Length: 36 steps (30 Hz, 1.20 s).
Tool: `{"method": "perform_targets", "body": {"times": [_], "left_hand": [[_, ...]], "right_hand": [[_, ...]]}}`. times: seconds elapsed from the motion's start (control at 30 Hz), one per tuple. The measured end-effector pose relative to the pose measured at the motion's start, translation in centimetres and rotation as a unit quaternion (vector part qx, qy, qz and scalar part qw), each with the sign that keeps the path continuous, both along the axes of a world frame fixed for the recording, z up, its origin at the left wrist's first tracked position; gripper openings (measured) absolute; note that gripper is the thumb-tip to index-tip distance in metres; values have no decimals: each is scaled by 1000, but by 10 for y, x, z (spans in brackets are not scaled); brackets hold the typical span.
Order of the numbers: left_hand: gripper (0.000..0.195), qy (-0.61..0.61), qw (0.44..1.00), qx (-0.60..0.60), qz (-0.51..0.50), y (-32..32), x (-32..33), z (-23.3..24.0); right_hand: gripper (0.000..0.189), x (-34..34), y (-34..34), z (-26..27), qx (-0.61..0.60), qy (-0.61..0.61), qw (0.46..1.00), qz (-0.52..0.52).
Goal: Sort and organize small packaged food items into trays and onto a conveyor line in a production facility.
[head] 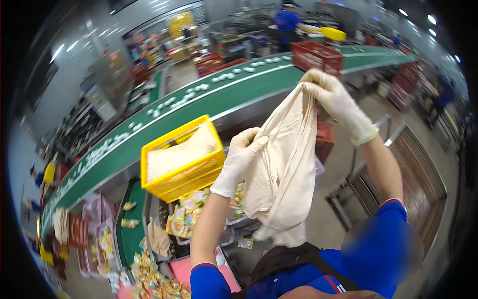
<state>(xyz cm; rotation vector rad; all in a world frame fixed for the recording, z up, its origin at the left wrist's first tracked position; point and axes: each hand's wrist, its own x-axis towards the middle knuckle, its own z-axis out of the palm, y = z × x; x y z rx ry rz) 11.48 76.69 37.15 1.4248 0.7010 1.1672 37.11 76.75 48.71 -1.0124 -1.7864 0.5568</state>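
Observation:
A cream cloth [285,160] hangs in folds between my two gloved hands, in front of my body. My right hand [330,97], raised higher, pinches its top edge. Lower and to the left, my left hand [242,157] grips its side. Left of that hand stands a yellow plastic crate [183,177], with more cream cloth [181,153] lying in it. Small yellow printed packets [185,218] lie in a heap below the crate, partly hidden by my left forearm.
A green conveyor belt [239,89] carrying small white items runs across beyond the crate. A red crate [317,58] stands on it. Metal trays [407,183] are stacked at the right. More packets [157,278] lie at lower left. A co-worker [287,24] stands behind the belt.

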Motion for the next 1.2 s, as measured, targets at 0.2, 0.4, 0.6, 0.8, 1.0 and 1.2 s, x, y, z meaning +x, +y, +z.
{"method": "perform_targets", "body": {"times": [0.2, 0.4, 0.6, 0.8, 1.0, 1.2], "left_hand": [[22, 66, 989, 20, -133, 7, 126, -37], [21, 128, 982, 2, -140, -12, 247, -63], [21, 63, 977, -67, -194, -60, 351, -76], [19, 125, 967, -63, -214, -94, 421, -80], [22, -6, 951, -124, -285, -136, 468, -76], [40, 403, 799, 357, -270, -198, 501, -14]], "right_hand": [[7, 152, -73, -109, -203, 332, 911, -137], [8, 251, -149, -137, -171, 349, 904, -178], [12, 340, -233, -148, -145, 174, 935, -274], [12, 408, -280, -178, -113, 379, 896, -201], [36, 407, -328, -157, -221, 129, 942, -218], [38, 426, -376, -165, -277, -253, 859, -348]]}}
